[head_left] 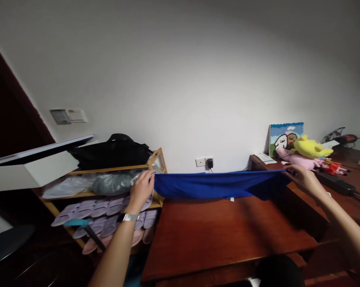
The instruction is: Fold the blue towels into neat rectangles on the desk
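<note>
A blue cloth (209, 185) is stretched sideways between my two hands above the brown wooden table (221, 235). My left hand (142, 189) pinches its left end, beside the shoe rack. At the right end, the fingers of my right hand (299, 177) are closed on the cloth, in front of the plush toys. The upper edge is drawn nearly straight, while the lower part hangs in loose folds. A small white tag (232, 199) shows at the bottom edge.
On the left, a wooden rack (160, 159) holds several lilac slippers (100, 208), plastic-wrapped items and a black bag (114, 151). Plush toys (309, 147), a dog picture (287, 135) and a black power strip (338, 184) lie on the right-hand desk. A plug (210, 163) sits in the wall socket.
</note>
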The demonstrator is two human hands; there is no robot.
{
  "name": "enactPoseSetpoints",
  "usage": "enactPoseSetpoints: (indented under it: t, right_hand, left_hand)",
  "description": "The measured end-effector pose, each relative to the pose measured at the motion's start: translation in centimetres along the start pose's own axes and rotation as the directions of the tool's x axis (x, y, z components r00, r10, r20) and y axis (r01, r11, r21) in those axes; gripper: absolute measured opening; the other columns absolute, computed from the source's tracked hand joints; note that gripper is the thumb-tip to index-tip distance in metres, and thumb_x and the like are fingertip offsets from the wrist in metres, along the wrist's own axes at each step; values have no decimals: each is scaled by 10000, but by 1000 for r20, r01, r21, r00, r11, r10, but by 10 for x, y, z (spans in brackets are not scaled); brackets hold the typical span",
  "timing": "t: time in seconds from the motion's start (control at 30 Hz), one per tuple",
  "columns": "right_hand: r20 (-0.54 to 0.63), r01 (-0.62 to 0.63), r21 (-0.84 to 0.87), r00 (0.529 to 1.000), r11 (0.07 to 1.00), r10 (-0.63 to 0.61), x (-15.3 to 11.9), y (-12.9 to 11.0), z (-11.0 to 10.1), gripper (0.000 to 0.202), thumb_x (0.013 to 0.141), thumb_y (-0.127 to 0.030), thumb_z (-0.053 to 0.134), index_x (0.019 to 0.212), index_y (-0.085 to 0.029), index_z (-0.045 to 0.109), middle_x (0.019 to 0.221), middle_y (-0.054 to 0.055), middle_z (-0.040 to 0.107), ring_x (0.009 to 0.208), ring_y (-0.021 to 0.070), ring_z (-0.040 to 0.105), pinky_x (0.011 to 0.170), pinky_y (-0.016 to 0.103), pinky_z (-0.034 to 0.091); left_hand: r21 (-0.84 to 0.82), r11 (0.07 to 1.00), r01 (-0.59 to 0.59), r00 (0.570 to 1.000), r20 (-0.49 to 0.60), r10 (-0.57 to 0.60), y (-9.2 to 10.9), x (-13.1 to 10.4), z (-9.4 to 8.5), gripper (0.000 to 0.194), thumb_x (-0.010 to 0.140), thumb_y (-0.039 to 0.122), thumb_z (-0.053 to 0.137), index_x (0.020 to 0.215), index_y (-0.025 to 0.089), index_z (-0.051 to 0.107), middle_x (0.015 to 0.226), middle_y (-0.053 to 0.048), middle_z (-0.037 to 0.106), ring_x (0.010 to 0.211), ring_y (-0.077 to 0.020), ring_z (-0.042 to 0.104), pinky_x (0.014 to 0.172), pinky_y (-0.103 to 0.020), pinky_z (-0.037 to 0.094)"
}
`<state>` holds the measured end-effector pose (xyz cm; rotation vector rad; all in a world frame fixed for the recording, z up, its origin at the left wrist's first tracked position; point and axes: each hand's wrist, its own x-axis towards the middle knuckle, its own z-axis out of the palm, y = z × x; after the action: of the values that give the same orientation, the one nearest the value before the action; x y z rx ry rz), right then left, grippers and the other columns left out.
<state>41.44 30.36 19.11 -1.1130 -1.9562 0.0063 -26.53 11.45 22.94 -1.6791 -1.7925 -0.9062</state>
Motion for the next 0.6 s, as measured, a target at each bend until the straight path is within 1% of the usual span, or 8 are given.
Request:
enactPoseSetpoints:
  t: [0.07,0.13,0.3,0.37,0.4,0.47,0.53,0.6]
  right_hand:
    - [28,-16,48,999,999,14,-29,4,4,429,909,-598,546,1015,-216,710,1033,118,758,885,241,695,819,341,546]
    - [102,-46,85,994,995,37,-68,10,21,362,888,-551,536,954,-243,712,1029,107,754,934,257,697,874,366,549]
    - [261,-228,118,946,967,191,-175,29,105,308,817,-478,496,813,-260,713,1019,113,774,1009,299,719,952,416,557]
    - [310,-286,109,920,952,241,-211,35,135,313,783,-480,496,787,-261,720,1067,120,782,1055,323,725,963,424,564]
    - [331,-309,105,907,945,259,-226,38,147,323,778,-484,490,789,-262,726,1095,120,783,1076,332,726,965,426,568]
    - [357,-351,98,886,931,296,-250,44,161,353,788,-499,475,818,-268,740,1141,115,782,1097,344,726,959,427,576]
    - [365,-391,101,870,915,331,-266,51,164,374,803,-523,474,863,-278,749,1168,103,779,1113,349,722,957,426,581]
    - [361,-420,116,862,900,355,-276,58,162,384,800,-546,483,883,-285,753,1187,96,774,1129,355,715,961,429,582]
  left_hand:
    - [-55,998,-41,999,24,42,-1,-31,-5,311,1033,313,382,1166,210,643,1203,-95,696,1140,-244,645,1047,-376,482]
    - [-77,996,-35,995,93,42,-3,-78,5,289,1015,298,394,1117,221,654,1180,-93,712,1129,-246,656,1046,-385,492]
    - [12,999,49,955,291,-51,3,-219,69,290,945,195,376,948,266,656,961,-38,735,940,-224,700,898,-350,540]
    - [58,996,70,932,351,-86,11,-264,91,290,918,158,378,889,260,648,894,-33,722,875,-221,696,853,-349,536]
    - [76,994,77,925,367,-99,14,-281,98,286,915,156,384,874,258,647,883,-36,719,873,-225,692,848,-353,530]
    - [106,990,94,918,375,-127,19,-304,106,273,922,169,397,866,259,649,877,-39,714,876,-233,682,841,-360,519]
    - [113,988,110,917,372,-145,21,-312,104,256,926,186,412,879,263,651,890,-38,713,892,-236,673,845,-361,507]
    - [103,987,120,909,389,-151,21,-312,98,235,903,183,427,864,267,644,877,-33,707,878,-235,666,838,-359,501]
